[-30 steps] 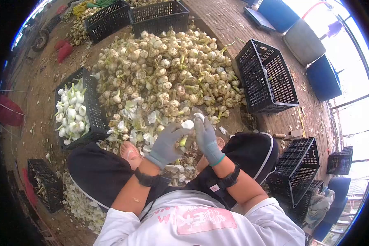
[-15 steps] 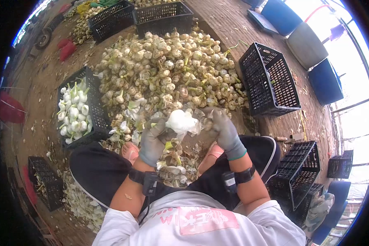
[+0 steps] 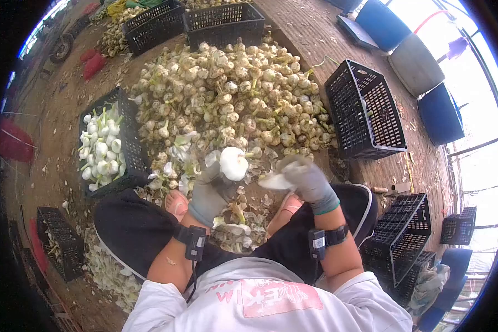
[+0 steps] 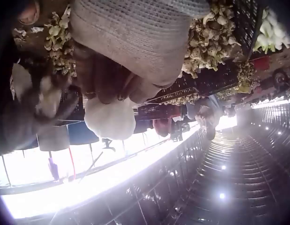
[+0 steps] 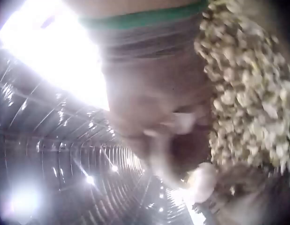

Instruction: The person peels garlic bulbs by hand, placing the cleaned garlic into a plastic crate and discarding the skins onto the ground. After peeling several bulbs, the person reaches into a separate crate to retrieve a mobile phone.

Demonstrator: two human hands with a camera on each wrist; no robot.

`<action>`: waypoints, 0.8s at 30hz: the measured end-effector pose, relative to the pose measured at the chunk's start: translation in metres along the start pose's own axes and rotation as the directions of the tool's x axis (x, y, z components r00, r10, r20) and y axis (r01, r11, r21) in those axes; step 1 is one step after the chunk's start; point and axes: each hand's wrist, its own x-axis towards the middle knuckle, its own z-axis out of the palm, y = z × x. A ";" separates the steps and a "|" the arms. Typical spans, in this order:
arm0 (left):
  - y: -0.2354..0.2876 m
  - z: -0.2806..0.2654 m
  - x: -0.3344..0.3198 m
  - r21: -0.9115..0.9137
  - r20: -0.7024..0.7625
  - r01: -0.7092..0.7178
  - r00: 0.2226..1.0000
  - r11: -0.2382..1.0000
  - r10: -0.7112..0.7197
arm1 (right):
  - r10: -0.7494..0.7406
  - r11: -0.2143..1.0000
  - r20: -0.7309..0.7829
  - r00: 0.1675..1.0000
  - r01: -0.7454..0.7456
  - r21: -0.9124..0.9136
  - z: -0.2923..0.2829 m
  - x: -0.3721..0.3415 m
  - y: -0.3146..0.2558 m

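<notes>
A clean white garlic bulb (image 3: 234,164) is held in the gloved left hand (image 3: 209,191), low in front of the big heap of unpeeled bulbs (image 3: 216,94). In the left wrist view the fingers of the left hand (image 4: 131,56) curl over the same bulb (image 4: 109,118). Just to the right, the gloved right hand (image 3: 310,182) pinches a loose strip of whitish skin (image 3: 276,181), apart from the bulb. The right wrist view shows the right hand (image 5: 159,103) blurred, with the bulb (image 5: 201,183) beyond its fingers.
A black crate (image 3: 122,160) of white bulbs stands at the left. Another black crate (image 3: 365,110) is at the right, and more (image 3: 224,27) stand behind the heap. Peeled skins (image 3: 240,227) lie between the feet. Stacked crates (image 3: 398,232) are at the lower right.
The bulb has come free of its loose outer skin and turned in the left hand. The right hand has moved away to the right and slightly down with skin in it.
</notes>
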 end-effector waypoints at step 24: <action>-0.058 -0.061 0.017 0.999 -0.022 0.026 0.994 0.044 -0.106 | 0.136 0.983 -0.811 0.570 0.022 0.181 -0.266 0.032 -0.038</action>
